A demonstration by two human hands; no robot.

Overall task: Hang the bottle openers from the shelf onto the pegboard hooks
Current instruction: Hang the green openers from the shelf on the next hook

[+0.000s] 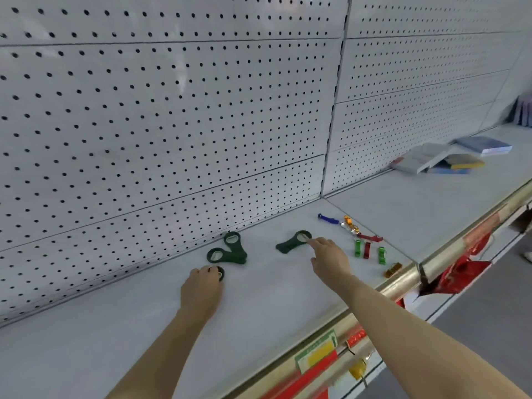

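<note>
No hooks are showing on the pegboard (172, 110), so hanging could stall. On the shelf (273, 298), the lone dark green opener (293, 241) could be skidding away, since the right hand (328, 259) is only touching its ring end with loosely spread fingers, gripping nothing. The left hand (201, 289), palm down, is curling over a partly hidden opener (220, 273); a firm grip I cannot tell. Two overlapping openers (229, 251) are lying between, and could snag together.
</note>
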